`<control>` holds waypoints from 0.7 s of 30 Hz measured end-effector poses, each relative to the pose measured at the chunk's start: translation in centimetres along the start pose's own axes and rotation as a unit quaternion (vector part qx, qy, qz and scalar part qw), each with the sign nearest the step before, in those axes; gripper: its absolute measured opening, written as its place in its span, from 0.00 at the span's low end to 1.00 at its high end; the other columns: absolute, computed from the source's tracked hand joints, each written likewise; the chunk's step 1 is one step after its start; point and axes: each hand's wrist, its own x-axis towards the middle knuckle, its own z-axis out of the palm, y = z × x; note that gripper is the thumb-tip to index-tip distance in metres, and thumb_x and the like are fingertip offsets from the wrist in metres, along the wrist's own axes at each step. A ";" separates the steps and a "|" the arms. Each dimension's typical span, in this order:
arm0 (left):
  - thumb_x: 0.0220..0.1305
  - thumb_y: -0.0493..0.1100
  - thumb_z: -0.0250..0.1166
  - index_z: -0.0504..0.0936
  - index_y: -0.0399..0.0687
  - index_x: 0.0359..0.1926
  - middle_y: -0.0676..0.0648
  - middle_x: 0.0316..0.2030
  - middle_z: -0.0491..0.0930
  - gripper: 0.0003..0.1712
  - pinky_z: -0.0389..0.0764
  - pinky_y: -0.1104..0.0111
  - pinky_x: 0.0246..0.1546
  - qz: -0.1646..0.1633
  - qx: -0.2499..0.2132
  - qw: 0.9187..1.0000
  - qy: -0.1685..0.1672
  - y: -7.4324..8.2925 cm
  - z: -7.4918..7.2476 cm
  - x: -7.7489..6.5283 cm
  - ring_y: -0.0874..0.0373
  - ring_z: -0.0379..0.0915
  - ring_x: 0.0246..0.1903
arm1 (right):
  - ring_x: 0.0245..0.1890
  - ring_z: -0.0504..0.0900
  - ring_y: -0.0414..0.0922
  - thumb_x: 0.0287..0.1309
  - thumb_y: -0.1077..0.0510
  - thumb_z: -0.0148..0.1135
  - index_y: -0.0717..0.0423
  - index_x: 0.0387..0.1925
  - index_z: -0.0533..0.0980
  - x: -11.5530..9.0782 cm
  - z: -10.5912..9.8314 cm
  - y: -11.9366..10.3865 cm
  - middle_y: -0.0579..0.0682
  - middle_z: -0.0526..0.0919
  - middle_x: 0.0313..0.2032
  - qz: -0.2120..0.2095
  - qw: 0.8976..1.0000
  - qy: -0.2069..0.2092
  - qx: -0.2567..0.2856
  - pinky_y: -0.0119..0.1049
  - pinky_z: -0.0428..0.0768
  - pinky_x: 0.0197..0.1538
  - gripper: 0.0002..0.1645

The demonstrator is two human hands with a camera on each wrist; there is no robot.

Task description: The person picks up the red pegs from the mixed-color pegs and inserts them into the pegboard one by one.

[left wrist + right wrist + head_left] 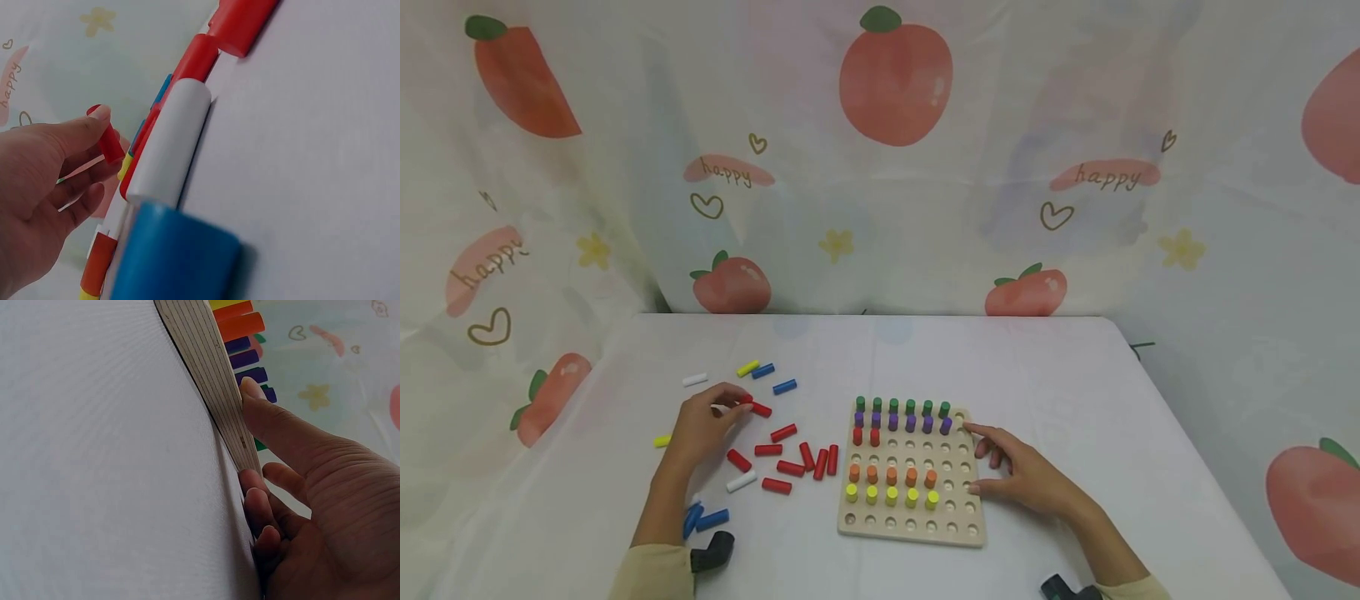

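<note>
My left hand (pixel 706 421) pinches a red peg (pixel 111 142) between thumb and fingers, just above the table among loose pegs. Close by its fingertips lies another red peg (pixel 762 410). A square wooden pegboard (pixel 912 537) lies to the right, bearing rows of green, purple, orange and yellow pegs. Two red pegs (pixel 875 437) stand at the left end of its third row. My right hand (pixel 1018 471) touches the board's right side, the thumb on its edge and the index finger near the far right corner; in the right wrist view, the other fingers are bent beside the edge.
Several red pegs (pixel 768 450) lie scattered left of the board, with a white peg (pixel 742 481) among them. Blue pegs (pixel 712 520) lie near the left forearm. Farther back are a yellow peg (pixel 748 367) and another white peg (pixel 695 379). A printed curtain (pixel 895 208) hangs behind the table.
</note>
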 end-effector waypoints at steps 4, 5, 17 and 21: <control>0.69 0.41 0.71 0.84 0.48 0.53 0.47 0.46 0.85 0.13 0.79 0.54 0.53 0.016 -0.005 1.000 0.001 0.7 0.3 0.1 0.49 0.78 0.50 | 0.42 0.71 0.44 0.52 0.42 0.80 0.49 0.74 0.67 0.0 0.0 0.0 0.46 0.73 0.46 0.000 1.000 0.001 -0.003 0.33 0.70 0.38 0.52; 0.69 0.41 0.71 0.85 0.48 0.53 0.47 0.46 0.85 0.13 0.80 0.54 0.53 0.020 -0.007 1.000 0.000 0.8 0.4 0.1 0.49 0.78 0.50 | 0.42 0.71 0.44 0.52 0.43 0.80 0.49 0.74 0.67 -0.1 0.0 0.0 0.46 0.73 0.46 0.000 1.000 0.001 -0.003 0.33 0.70 0.38 0.52; 0.68 0.40 0.72 0.86 0.49 0.55 0.49 0.46 0.87 0.15 0.83 0.58 0.49 0.039 -0.020 0.999 -0.026 3.2 1.6 0.3 0.50 0.80 0.47 | 0.42 0.72 0.44 0.52 0.43 0.80 0.50 0.74 0.67 0.1 0.1 0.2 0.46 0.74 0.46 0.000 1.000 0.000 0.002 0.33 0.71 0.38 0.52; 0.68 0.42 0.72 0.86 0.51 0.54 0.51 0.46 0.87 0.15 0.84 0.60 0.48 0.046 -0.032 0.998 -0.034 4.2 2.0 0.0 0.52 0.80 0.45 | 0.41 0.72 0.44 0.52 0.44 0.80 0.51 0.74 0.67 0.1 0.0 0.2 0.47 0.74 0.46 -0.002 1.000 -0.002 0.003 0.33 0.71 0.38 0.52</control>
